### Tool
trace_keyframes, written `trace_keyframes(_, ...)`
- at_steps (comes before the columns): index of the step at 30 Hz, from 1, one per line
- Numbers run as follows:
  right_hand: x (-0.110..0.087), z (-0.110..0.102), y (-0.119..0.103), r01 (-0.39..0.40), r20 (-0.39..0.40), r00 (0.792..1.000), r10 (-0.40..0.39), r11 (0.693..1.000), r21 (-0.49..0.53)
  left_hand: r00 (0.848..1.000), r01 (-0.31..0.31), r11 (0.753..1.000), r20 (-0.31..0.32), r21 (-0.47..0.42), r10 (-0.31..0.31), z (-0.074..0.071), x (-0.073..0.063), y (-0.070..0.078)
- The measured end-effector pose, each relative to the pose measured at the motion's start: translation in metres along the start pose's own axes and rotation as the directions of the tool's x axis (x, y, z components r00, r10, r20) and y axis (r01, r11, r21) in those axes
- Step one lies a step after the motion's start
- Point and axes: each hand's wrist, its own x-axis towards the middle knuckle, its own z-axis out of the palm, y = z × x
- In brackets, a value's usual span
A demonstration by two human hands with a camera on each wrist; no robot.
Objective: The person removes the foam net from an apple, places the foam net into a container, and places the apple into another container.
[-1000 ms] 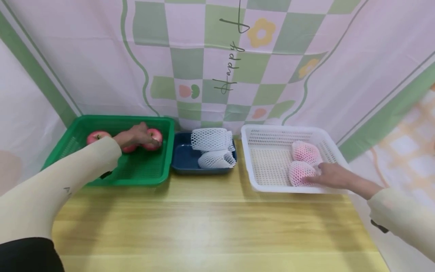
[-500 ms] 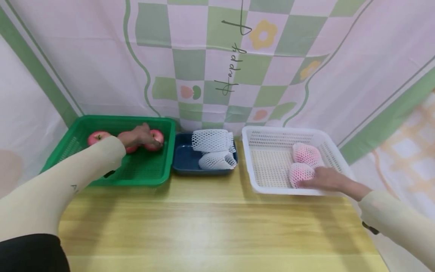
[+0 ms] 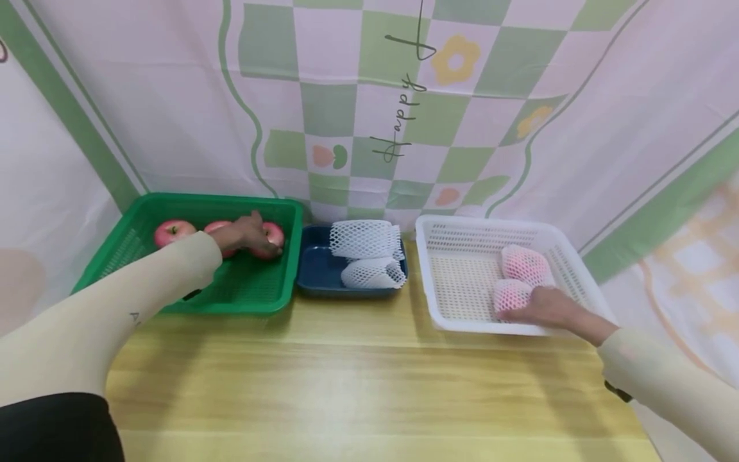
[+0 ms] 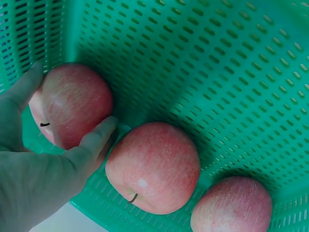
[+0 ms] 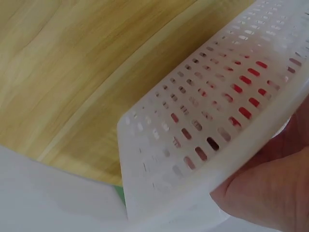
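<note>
In the head view my left hand [image 3: 248, 234] reaches into the green basket [image 3: 231, 301] and holds the rightmost apple [image 3: 272, 236]. The left wrist view shows thumb and fingers on opposite sides of this red apple [image 4: 77, 101]. A second apple [image 4: 154, 166] and a third apple [image 4: 236, 208] lie beside it. On the right, my right hand [image 3: 545, 308] grips the nearer apple in a pink-looking foam net [image 3: 510, 295], inside the white basket [image 3: 462, 326]. Another netted apple [image 3: 524, 264] touches it from behind. The basket wall hides most of that grip in the right wrist view.
A dark blue tray [image 3: 314, 279] stands between the baskets. It holds two white foam net sleeves, the rear sleeve [image 3: 364, 239] and the front sleeve [image 3: 369, 274]. The wooden table [image 3: 346, 385] extends in front; a patterned cloth [image 3: 381, 102] hangs behind.
My right hand has shifted left and round the nearer netted apple. The left hand stays at the rightmost apple and now covers more of it. The head view has drifted slightly.
</note>
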Motion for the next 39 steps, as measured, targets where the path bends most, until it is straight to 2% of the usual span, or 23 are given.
trace_keyframes(5,0.001,0.002,-0.004,-0.006,-0.009,1.0,0.006,1.0,0.01,1.0,0.012,1.0,0.019,0.018,-0.012,0.001,0.0,0.001)
trace_keyframes(11,0.005,0.004,-0.005,0.006,-0.044,0.999,-0.005,0.999,0.038,1.0,-0.008,0.999,-0.007,0.044,0.009,0.001,-0.001,0.0)
trace_keyframes(21,0.011,0.005,0.002,-0.049,-0.036,0.998,0.051,0.998,0.048,0.999,-0.029,0.995,-0.026,0.099,0.032,0.003,0.002,0.0)
trace_keyframes(30,0.009,-0.01,0.0,-0.053,0.051,0.998,0.048,0.994,0.099,0.996,-0.043,0.998,-0.082,0.041,0.046,-0.001,-0.008,-0.001)
trace_keyframes(33,0.006,-0.017,-0.005,-0.056,0.08,0.996,0.047,0.992,0.115,0.992,-0.058,0.998,-0.112,0.035,0.062,0.0,-0.004,-0.006)
trace_keyframes(38,0.005,-0.027,-0.015,-0.053,0.056,0.997,0.048,0.994,0.097,0.978,-0.113,0.993,-0.172,0.043,0.119,-0.001,-0.007,-0.002)
trace_keyframes(39,0.005,-0.03,-0.017,-0.049,0.05,0.998,0.044,0.994,0.094,0.977,-0.119,0.992,-0.173,0.05,0.126,-0.003,-0.013,0.004)
